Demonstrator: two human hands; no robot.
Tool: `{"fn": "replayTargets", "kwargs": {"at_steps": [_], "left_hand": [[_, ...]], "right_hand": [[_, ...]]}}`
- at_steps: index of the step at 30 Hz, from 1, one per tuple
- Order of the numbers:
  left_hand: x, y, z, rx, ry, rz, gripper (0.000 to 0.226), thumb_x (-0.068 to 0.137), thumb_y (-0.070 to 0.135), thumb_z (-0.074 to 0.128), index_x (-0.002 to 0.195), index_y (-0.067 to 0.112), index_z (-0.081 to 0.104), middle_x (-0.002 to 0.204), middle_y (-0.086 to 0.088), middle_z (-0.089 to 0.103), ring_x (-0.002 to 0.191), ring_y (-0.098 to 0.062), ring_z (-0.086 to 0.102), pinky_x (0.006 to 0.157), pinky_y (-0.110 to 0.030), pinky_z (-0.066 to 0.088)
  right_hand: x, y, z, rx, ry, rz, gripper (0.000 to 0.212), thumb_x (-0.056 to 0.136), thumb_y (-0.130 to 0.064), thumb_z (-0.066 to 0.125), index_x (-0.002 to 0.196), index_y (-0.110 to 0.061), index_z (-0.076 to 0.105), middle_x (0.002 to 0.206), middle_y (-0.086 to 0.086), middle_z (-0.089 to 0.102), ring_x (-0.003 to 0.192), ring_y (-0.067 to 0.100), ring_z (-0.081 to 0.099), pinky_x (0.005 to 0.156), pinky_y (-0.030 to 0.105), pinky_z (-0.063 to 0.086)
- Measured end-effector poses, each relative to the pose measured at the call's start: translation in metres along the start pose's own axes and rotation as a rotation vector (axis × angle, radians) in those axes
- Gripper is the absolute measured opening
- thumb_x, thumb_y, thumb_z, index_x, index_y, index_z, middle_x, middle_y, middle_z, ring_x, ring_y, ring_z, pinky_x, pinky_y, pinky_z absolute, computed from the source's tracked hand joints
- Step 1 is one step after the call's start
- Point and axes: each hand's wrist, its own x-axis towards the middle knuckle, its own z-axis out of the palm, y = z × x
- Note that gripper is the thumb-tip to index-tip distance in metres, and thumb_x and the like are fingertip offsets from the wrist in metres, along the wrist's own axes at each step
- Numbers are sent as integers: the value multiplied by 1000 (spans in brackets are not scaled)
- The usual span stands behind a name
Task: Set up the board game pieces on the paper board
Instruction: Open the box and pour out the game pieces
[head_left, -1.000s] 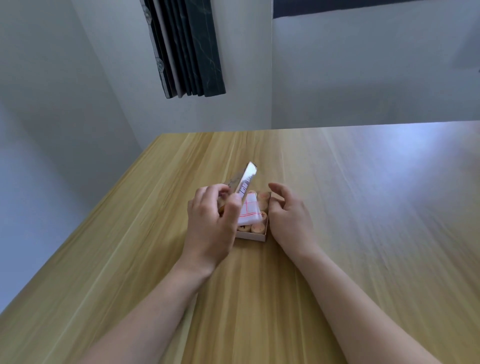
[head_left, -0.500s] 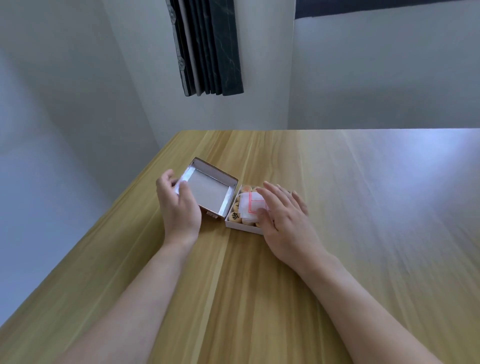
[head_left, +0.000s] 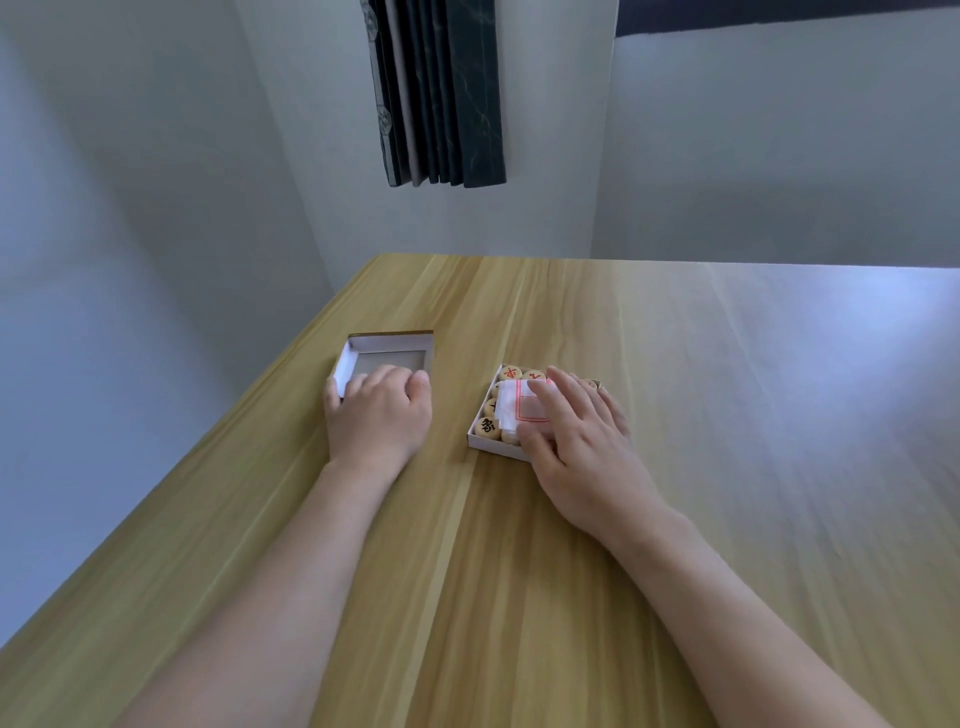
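Desk (head_left: 519, 571): light wood grain, spanning the whole near ground and carrying everything named below; both bare forearms reach across it away from the viewer.
Right hand (head_left: 582, 441): palm down on the near right part of the box, its fingers (head_left: 563, 387) spread flat and apart over the folded paper, the thumb at the near edge of the paper by the box wall; pressing rather than gripping, nothing clamped.
Left hand (head_left: 376, 415): well to the left of the box, knuckles up, fingers curled over the near edge of the lid; whether they pinch that edge or only rest on it cannot be told.
Box (head_left: 480, 441): shallow white cardboard tray lying flat on the desk, turned slightly askew.
Game pieces (head_left: 487, 427): round pale wooden discs packed flat inside the box, some marked with a black character, some with red; only those along the left and far sides of the box show.
Folded paper board (head_left: 524, 410): white with red lines, lying on top of the pieces in the box, partly under the right hand.
Lid (head_left: 387, 345): white, open side up, flat on the desk to the left of the box and apart from it, a little farther away.
Curtain (head_left: 441, 93): dark pleated fabric hanging on the wall beyond the far edge of the desk, behind the box.
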Motion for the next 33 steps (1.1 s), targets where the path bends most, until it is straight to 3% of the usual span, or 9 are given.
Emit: {"fn": "replayTargets", "kwargs": {"at_steps": [6, 11, 13, 15, 18, 21, 25, 28, 33], "left_hand": [[13, -19, -7, 149, -58, -84, 50, 94, 49, 27, 124, 21, 56, 135, 6, 52, 132, -22, 38, 117, -54, -1], [16, -26, -11, 138, -20, -129, 49, 93, 48, 28, 120, 20, 56, 137, 5, 49, 139, -24, 25, 113, -59, -9], [12, -11, -13, 100, 95, -72, 45, 92, 47, 34, 120, 20, 56, 137, 3, 49, 135, -26, 28, 113, -57, -1], [4, 15, -16, 2, 193, 39, 45, 89, 47, 39, 123, 23, 57, 135, 3, 51, 126, -26, 34, 106, -45, 18], [-10, 58, -15, -178, 70, 267, 47, 81, 51, 37, 118, 33, 60, 127, 9, 50, 118, -18, 32, 86, -30, 17], [-21, 71, -4, -164, -79, 381, 49, 79, 50, 38, 122, 37, 58, 126, 14, 43, 117, -15, 26, 84, -28, 13], [-23, 67, 2, -136, -141, 360, 48, 80, 48, 37, 124, 39, 54, 126, 15, 42, 118, -15, 27, 87, -30, 14], [-23, 70, 0, -180, -123, 334, 30, 87, 39, 50, 117, 36, 54, 124, 16, 45, 118, -15, 29, 86, -30, 16], [-23, 71, 0, -172, -93, 321, 34, 84, 34, 53, 118, 38, 50, 117, 14, 48, 118, -14, 32, 84, -28, 12]], "right_hand": [[-2, -2, -3, 7, -33, 12, 54, 100, -46, 29, 151, -29, 21, 160, -8, 11, 146, 5, 0, 118, 26, -8], [1, 0, -4, 133, 16, 116, 50, 103, -39, 21, 151, -24, 23, 159, -7, 16, 146, 4, 6, 119, 29, -2], [2, 3, -4, 157, 63, 198, 49, 103, -36, 22, 151, -22, 25, 159, -6, 19, 146, 6, 9, 120, 29, 0], [4, 5, -4, 199, 82, 263, 48, 103, -32, 25, 150, -21, 27, 158, -5, 21, 145, 8, 12, 120, 29, 3], [6, 6, -5, 263, 102, 323, 47, 102, -27, 29, 148, -19, 32, 156, -4, 26, 144, 10, 18, 119, 31, 9], [7, 7, -7, 309, 119, 358, 46, 101, -25, 30, 146, -16, 36, 154, -2, 31, 143, 11, 22, 118, 32, 14], [8, 6, -7, 322, 117, 359, 46, 100, -23, 31, 145, -15, 38, 153, -2, 33, 141, 13, 25, 117, 34, 17], [7, 5, -7, 314, 122, 348, 45, 100, -22, 31, 144, -16, 39, 153, -2, 33, 142, 12, 24, 117, 34, 16], [7, 5, -9, 314, 106, 314, 45, 100, -21, 32, 145, -19, 38, 154, -4, 31, 143, 10, 22, 118, 33, 14]]}}
